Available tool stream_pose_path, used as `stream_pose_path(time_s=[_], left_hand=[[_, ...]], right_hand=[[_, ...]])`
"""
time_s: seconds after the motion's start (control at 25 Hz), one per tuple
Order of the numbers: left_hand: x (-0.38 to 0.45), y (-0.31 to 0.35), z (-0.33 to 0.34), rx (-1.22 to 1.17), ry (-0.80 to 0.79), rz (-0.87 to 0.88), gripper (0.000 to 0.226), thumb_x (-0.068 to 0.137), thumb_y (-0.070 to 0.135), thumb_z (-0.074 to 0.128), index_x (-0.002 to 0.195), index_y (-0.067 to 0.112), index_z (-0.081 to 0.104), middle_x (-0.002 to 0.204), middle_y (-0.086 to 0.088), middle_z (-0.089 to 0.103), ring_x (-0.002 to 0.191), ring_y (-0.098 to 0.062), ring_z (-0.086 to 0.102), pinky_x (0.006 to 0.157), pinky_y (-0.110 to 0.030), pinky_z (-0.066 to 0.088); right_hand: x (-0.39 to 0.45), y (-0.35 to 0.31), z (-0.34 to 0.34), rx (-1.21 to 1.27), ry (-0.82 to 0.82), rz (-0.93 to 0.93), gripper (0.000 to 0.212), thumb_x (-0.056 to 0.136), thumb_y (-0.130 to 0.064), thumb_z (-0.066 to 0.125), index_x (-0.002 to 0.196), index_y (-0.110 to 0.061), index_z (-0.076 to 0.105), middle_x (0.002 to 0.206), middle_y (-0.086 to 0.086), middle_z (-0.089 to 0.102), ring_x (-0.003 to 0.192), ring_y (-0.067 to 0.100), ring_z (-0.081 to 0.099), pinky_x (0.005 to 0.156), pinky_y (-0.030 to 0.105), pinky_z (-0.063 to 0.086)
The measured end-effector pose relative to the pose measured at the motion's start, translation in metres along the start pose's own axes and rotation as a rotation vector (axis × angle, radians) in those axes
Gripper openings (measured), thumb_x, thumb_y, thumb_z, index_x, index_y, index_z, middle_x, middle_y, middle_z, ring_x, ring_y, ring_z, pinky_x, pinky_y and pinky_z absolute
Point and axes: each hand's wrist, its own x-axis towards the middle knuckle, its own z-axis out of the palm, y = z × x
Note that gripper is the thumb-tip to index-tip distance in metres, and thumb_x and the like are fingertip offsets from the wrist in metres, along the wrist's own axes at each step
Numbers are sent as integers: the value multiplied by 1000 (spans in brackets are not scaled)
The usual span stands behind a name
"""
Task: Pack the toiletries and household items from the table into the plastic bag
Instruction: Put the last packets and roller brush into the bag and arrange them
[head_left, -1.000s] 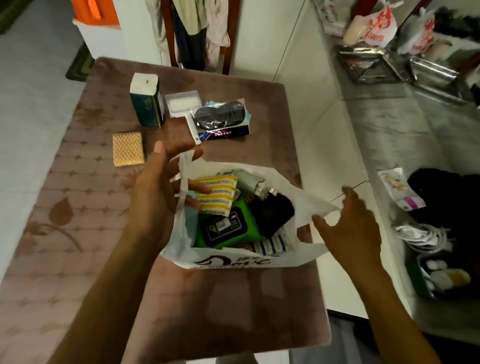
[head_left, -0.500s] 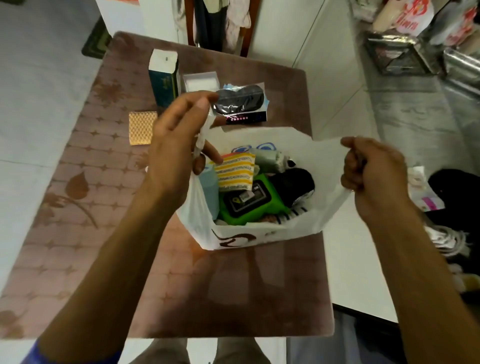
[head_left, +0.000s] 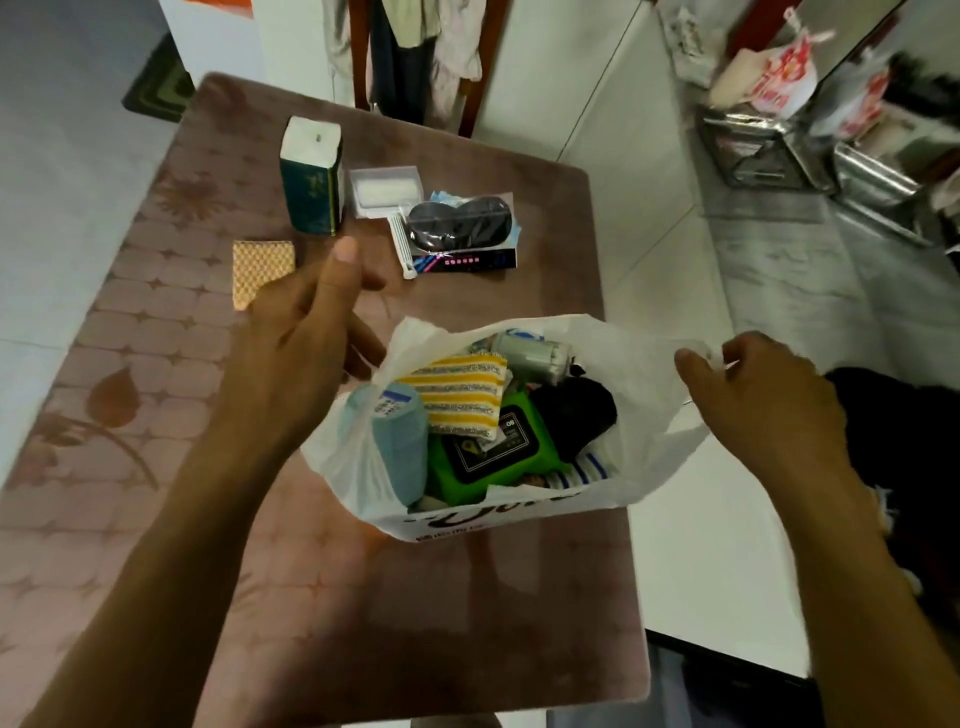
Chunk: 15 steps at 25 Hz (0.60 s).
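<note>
A white plastic bag (head_left: 644, 457) stands open near the table's right edge. Inside lie a green wipes pack (head_left: 493, 457), a yellow striped sponge (head_left: 457, 395), a pale blue roll (head_left: 400, 441), a grey bottle (head_left: 530, 356) and something black. My right hand (head_left: 758, 395) pinches the bag's right rim. My left hand (head_left: 306, 338) hovers open just left of the bag, holding nothing. Further back on the table stand a green box (head_left: 311, 182), a clear case with a white bar (head_left: 384, 189), a razor (head_left: 402, 244), a black eye mask on a dark packet (head_left: 457, 228) and an orange patterned pad (head_left: 260, 267).
The brown patterned table (head_left: 156, 415) ends just right of the bag, above white floor tiles. A chair with hanging clothes (head_left: 410, 52) stands behind the table. A grey counter (head_left: 831, 208) with metal trays and plastic bags runs along the right.
My left hand has let go of the bag's left handle and now hangs open beside it. The bag has sunk lower and its mouth has widened. My right hand still grips the right rim.
</note>
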Motion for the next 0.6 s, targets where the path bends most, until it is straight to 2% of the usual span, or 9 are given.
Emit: stream_pose_path(time_s=[0.08,0.16,0.28,0.4,0.48,0.6], left_hand=[[5,-11,-10,48,42,54,43,101,47,26,98,23,61,69,-4,64,55,-10,60,54,-24,50],[14,-20,-17,-1,37,119,34,102,38,31,97,20,60,72,-2,64,59,-11,60,51,-16,48],[55,-33,-12,-34,0,147,29,102,32,37,100,17,62,79,1,64,66,-6,60,55,-12,47],[111,-53,11,85,2,191,26,100,31,43,101,16,65,87,-3,67,76,-10,62,66,-25,53],[146,-71,33,203,-42,220,27,98,33,46,108,17,66,98,-3,69,85,-13,63,72,-30,54],[188,-96,63,230,-86,222,37,92,43,44,109,20,66,101,-6,70,89,-19,65,78,-40,55]], right_hand=[[-10,-15,-1,-70,21,-40,58,88,-55,51,131,-16,45,127,9,58,112,33,54,94,45,44],[-16,-37,-2,-50,47,-184,60,87,-54,53,136,-21,39,136,5,52,121,32,48,100,49,41],[12,-86,9,99,-74,-385,49,86,-48,58,129,-27,45,118,-9,56,104,16,53,88,34,44],[90,-136,49,74,-252,-493,38,85,-41,61,118,-23,55,107,-4,59,94,15,57,78,30,47],[156,-163,92,-65,-356,-611,39,85,-33,62,119,-16,57,111,4,62,100,21,59,75,30,46],[234,-192,151,-67,-363,-677,47,83,-21,63,126,-10,50,122,8,59,104,22,58,78,30,46]])
